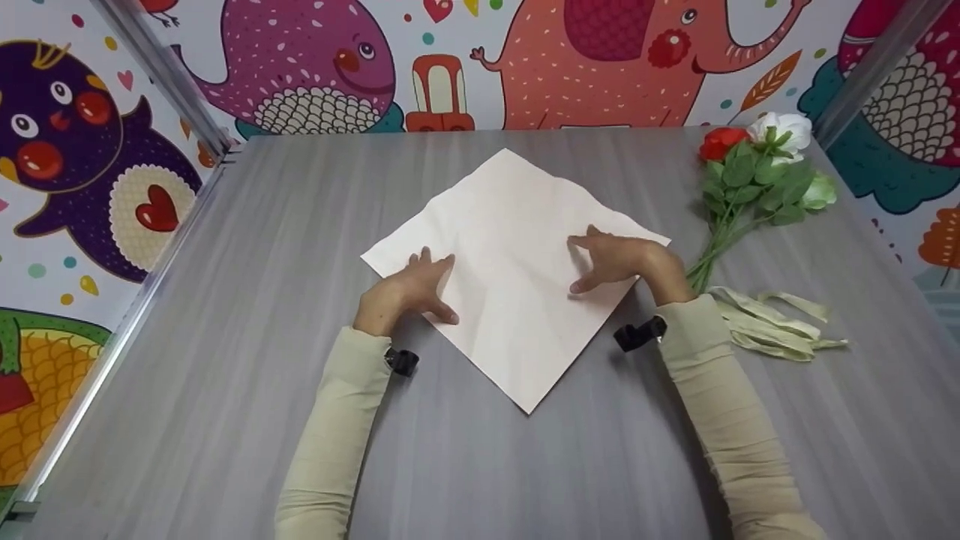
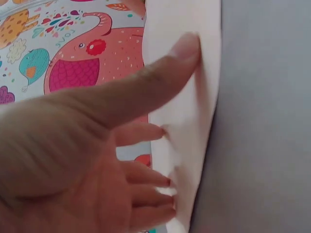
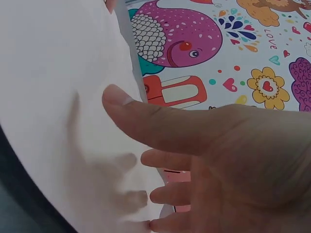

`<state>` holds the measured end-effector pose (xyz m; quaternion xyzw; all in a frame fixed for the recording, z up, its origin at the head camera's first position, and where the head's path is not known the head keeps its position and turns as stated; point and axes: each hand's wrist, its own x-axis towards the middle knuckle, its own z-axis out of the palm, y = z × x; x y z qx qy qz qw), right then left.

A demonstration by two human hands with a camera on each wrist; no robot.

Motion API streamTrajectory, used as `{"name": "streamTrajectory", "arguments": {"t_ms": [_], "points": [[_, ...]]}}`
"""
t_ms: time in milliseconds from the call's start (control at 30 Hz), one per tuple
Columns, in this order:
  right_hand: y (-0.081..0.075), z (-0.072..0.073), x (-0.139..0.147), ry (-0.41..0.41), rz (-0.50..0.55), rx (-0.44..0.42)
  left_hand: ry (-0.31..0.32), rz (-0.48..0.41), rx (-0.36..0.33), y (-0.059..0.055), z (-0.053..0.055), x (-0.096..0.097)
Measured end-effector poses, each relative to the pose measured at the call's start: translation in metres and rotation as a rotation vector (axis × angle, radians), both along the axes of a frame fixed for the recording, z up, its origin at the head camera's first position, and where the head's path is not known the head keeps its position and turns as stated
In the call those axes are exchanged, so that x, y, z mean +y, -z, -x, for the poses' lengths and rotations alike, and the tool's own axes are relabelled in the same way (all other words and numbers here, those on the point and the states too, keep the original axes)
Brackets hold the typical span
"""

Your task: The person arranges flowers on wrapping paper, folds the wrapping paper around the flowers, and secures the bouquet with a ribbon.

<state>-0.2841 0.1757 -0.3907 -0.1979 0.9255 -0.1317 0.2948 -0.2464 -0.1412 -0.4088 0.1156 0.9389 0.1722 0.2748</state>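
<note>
A pale pink sheet of paper (image 1: 510, 247) lies on the grey table, turned so that one corner points toward the person. Its surface is slightly wavy. On its left part, my left hand (image 1: 412, 289) rests with spread fingers; the left wrist view shows the thumb (image 2: 187, 51) and fingertips touching the paper (image 2: 206, 73). My right hand (image 1: 619, 259) is over the sheet's right part with fingers spread. In the right wrist view its thumb (image 3: 119, 97) and fingers are at the paper (image 3: 43, 87), casting shadows. Neither hand grips anything.
Artificial flowers (image 1: 765, 172), red, white and pale green on leafy stems, lie at the table's back right. Nearer, beside the right sleeve, is a bundle of pale green ribbon (image 1: 780, 326). Printed cartoon walls (image 1: 450, 67) border the table's back and sides.
</note>
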Motion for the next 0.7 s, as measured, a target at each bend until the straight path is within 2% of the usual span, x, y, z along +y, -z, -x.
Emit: {"name": "streamTrajectory", "arguments": {"t_ms": [167, 300, 500, 700], "points": [[0.0021, -0.0047, -0.0002, 0.036, -0.04, -0.07, 0.008, -0.025, 0.001, 0.0028, -0.0005, -0.0037], [0.0037, -0.0071, -0.0024, 0.057, -0.057, -0.12, 0.021, 0.031, -0.009, 0.0048, -0.0024, -0.0047], [0.0047, -0.0076, -0.0051, 0.07, -0.037, -0.138, 0.027, 0.101, -0.027, 0.0039, -0.0031, -0.007], [0.0022, -0.0093, -0.003, 0.048, -0.046, -0.135, 0.043, 0.111, -0.021, 0.0039, -0.0039, -0.0077]]}}
